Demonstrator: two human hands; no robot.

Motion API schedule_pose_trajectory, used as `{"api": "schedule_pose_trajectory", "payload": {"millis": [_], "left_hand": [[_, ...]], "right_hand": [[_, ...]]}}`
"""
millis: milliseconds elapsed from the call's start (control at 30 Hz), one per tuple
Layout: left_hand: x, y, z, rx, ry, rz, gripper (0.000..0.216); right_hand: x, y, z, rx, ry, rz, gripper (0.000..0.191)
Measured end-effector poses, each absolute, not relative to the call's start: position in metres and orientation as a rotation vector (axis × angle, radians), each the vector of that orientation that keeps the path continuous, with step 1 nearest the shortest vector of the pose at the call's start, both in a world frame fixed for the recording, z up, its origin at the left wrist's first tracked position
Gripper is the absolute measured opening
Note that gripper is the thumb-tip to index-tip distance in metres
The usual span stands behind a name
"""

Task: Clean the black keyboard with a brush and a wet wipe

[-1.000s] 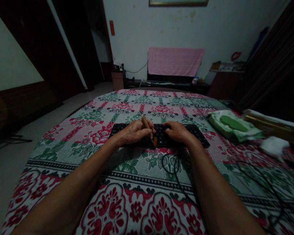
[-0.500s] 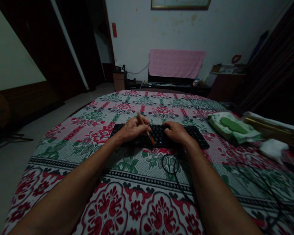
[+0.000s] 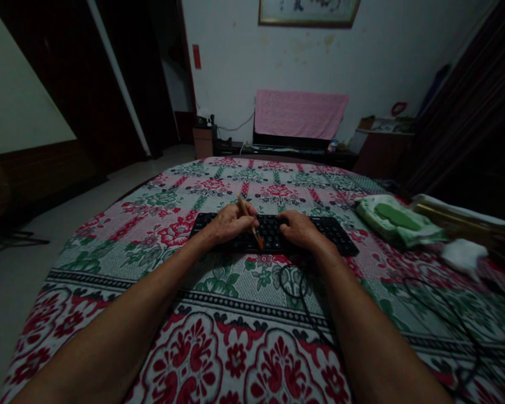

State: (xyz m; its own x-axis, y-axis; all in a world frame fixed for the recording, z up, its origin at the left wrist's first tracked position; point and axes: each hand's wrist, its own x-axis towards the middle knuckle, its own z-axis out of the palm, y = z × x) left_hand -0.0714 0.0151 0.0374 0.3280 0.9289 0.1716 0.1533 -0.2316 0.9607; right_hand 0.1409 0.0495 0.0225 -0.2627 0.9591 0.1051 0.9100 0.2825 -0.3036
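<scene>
A black keyboard [image 3: 336,235] lies crosswise on the patterned tablecloth [image 3: 219,275]. My left hand [image 3: 231,220], over its left half, is closed around a thin paintbrush [image 3: 243,207]. The brush slants, its wooden end up and its orange bristles [image 3: 260,242] down at the keys near the front edge. On the right half, my right hand [image 3: 301,229] grips the keyboard with curled fingers, thumb toward the middle keys. Part of its fingers is hidden behind the hand.
A black cable [image 3: 292,283] loops in front of the keyboard. To the right lie a green and white wipes pack [image 3: 398,219], a crumpled white tissue [image 3: 465,255] and a gold-coloured box [image 3: 458,216]. Beyond the table, a pink towel [image 3: 301,114] covers a screen.
The brush's bristles have shifted slightly left over the keys. My right hand stays on the keyboard. The view has tilted up a little, showing more of the wall picture.
</scene>
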Motion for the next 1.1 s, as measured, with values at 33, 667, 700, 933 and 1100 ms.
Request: {"api": "schedule_pose_trajectory", "payload": {"millis": [33, 667, 700, 933, 1100], "left_hand": [[-0.071, 0.015, 0.037, 1.623, 0.986, 0.982, 0.02], [-0.073, 0.015, 0.039, 1.67, 0.978, 1.114, 0.014], [-0.072, 0.016, 0.037, 1.702, 0.974, 1.136, 0.014], [-0.071, 0.015, 0.037, 1.874, 1.191, 1.095, 0.017], [-0.072, 0.012, 0.045, 1.864, 1.387, 1.145, 0.017]], "right_hand": [[0.141, 0.049, 0.023, -1.717, -2.29, 0.257, 0.04], [0.135, 0.049, 0.017, -1.685, -2.29, 0.19, 0.037], [0.135, 0.049, 0.017, -1.687, -2.293, 0.19, 0.037], [0.135, 0.05, 0.017, -1.679, -2.292, 0.199, 0.036], [0.135, 0.052, 0.015, -1.687, -2.29, 0.208, 0.037]]}}
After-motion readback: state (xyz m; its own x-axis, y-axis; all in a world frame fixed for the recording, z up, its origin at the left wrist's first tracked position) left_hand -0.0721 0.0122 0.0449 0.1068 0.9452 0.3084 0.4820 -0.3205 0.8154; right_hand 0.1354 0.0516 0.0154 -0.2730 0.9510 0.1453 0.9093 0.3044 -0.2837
